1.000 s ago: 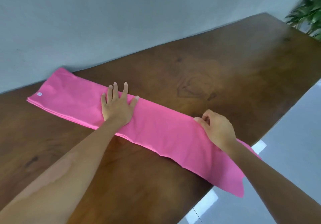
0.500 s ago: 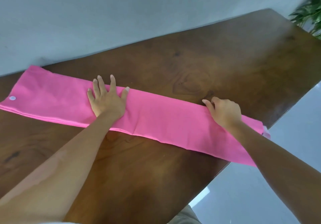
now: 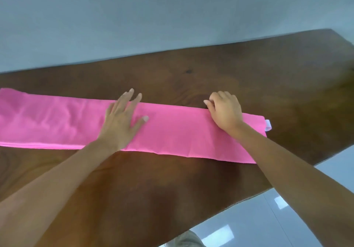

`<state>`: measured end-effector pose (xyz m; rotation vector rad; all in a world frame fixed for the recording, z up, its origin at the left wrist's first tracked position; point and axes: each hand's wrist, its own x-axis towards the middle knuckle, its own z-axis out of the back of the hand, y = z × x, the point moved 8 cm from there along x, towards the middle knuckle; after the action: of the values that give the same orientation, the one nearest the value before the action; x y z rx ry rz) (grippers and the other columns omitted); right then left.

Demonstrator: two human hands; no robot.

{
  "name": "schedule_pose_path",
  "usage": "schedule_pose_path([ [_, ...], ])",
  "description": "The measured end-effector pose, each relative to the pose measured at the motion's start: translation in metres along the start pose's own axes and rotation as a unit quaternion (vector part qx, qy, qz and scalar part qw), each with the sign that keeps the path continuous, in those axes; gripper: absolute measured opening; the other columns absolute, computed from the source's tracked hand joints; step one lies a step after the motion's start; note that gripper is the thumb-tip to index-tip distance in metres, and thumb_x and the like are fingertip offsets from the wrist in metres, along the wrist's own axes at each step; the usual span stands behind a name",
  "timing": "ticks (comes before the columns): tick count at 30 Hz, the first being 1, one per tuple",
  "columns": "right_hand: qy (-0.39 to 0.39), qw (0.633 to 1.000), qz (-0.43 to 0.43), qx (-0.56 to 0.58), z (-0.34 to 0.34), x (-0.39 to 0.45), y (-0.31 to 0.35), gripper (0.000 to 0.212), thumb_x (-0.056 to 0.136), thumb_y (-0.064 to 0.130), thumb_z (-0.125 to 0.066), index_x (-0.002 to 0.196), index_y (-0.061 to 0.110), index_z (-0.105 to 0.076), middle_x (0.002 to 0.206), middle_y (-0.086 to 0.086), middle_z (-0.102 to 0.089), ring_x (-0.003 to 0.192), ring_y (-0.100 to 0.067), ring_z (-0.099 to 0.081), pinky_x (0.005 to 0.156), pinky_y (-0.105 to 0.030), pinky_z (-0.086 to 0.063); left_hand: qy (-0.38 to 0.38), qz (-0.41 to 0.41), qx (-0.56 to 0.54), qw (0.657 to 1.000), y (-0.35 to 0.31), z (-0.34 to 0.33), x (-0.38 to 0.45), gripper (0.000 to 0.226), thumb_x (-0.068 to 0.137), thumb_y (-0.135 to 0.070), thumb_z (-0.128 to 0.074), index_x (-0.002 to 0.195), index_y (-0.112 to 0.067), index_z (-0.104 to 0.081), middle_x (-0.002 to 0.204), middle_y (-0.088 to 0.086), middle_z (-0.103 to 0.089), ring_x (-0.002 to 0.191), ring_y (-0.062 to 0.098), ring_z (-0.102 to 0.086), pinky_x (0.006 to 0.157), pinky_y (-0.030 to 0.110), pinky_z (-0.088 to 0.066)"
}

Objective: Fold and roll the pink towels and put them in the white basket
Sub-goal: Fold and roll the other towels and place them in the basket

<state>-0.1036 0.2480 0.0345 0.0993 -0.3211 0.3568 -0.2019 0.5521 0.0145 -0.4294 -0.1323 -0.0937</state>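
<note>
Towel (image 3: 172, 131) lies folded into a long strip across the wooden table (image 3: 210, 74), its left end out of view. Keep your left hand (image 3: 120, 124) flat, fingers spread, pressing mid-strip. Your right hand (image 3: 226, 112) rests near the right end, fingers curled at the far edge; whether they pinch cloth cannot be told. Smooth the wrinkles left of the flat hand before rolling, and keep the edges aligned. White tag (image 3: 267, 125) marks the right end. Grey wall (image 3: 153, 16) stands behind; glossy tiled floor (image 3: 287, 218) lies below. No basket is in view.
</note>
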Motion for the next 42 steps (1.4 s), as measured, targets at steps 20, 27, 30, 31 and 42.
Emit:
schedule_pose_path([
  [20, 0.192, 0.961, 0.194, 0.050, 0.005, -0.119, 0.032, 0.085, 0.094, 0.079, -0.028, 0.159, 0.024, -0.032, 0.167, 0.003, -0.023, 0.154, -0.019, -0.019, 0.124, -0.042, -0.018, 0.198, -0.212, 0.098, 0.952, -0.096, -0.066, -0.032, 0.059, 0.106, -0.061, -0.017, 0.160, -0.044, 0.000, 0.168, -0.017, 0.014, 0.152, 0.003, 0.020, 0.125, 0.032, 0.010],
  [27, 0.069, 0.984, 0.165, -0.007, 0.031, -0.127, 0.003, 0.060, 0.106, 0.057, -0.020, 0.113, 0.017, -0.064, 0.110, -0.002, -0.070, 0.095, -0.024, -0.069, 0.080, -0.040, -0.059, 0.034, -0.288, 0.026, 0.957, -0.110, -0.039, -0.023, 0.043, 0.102, -0.055, -0.042, 0.108, -0.020, -0.067, 0.110, -0.007, -0.061, 0.100, 0.014, -0.059, 0.091, 0.031, -0.049],
  [30, 0.109, 0.970, 0.208, -0.058, 0.035, -0.123, 0.000, 0.061, 0.110, 0.048, -0.012, 0.100, 0.016, -0.063, 0.091, -0.001, -0.066, 0.074, -0.024, -0.066, 0.059, -0.034, -0.052, 0.010, -0.359, 0.068, 0.931, -0.117, -0.039, -0.027, 0.025, 0.101, -0.043, -0.045, 0.101, -0.022, -0.059, 0.094, -0.005, -0.059, 0.080, 0.017, -0.059, 0.074, 0.033, -0.055],
  [31, 0.149, 0.958, 0.233, -0.079, 0.036, -0.120, 0.001, 0.067, 0.110, 0.041, -0.004, 0.104, 0.015, -0.065, 0.094, -0.003, -0.065, 0.075, -0.025, -0.066, 0.056, -0.032, -0.046, 0.009, -0.372, 0.074, 0.925, -0.118, -0.037, -0.026, 0.022, 0.101, -0.041, -0.044, 0.101, -0.022, -0.056, 0.092, -0.005, -0.059, 0.076, 0.017, -0.059, 0.069, 0.034, -0.055],
  [42, 0.198, 0.904, 0.317, -0.208, 0.064, -0.052, -0.019, 0.069, 0.048, -0.007, -0.083, 0.096, 0.023, -0.044, 0.071, 0.006, -0.049, 0.039, -0.020, -0.034, 0.039, -0.028, -0.006, 0.035, -0.353, 0.086, 0.931, -0.130, -0.001, 0.015, 0.053, 0.069, 0.009, -0.073, 0.096, -0.024, -0.041, 0.082, -0.001, -0.051, 0.056, 0.025, -0.054, 0.043, 0.034, -0.047],
])
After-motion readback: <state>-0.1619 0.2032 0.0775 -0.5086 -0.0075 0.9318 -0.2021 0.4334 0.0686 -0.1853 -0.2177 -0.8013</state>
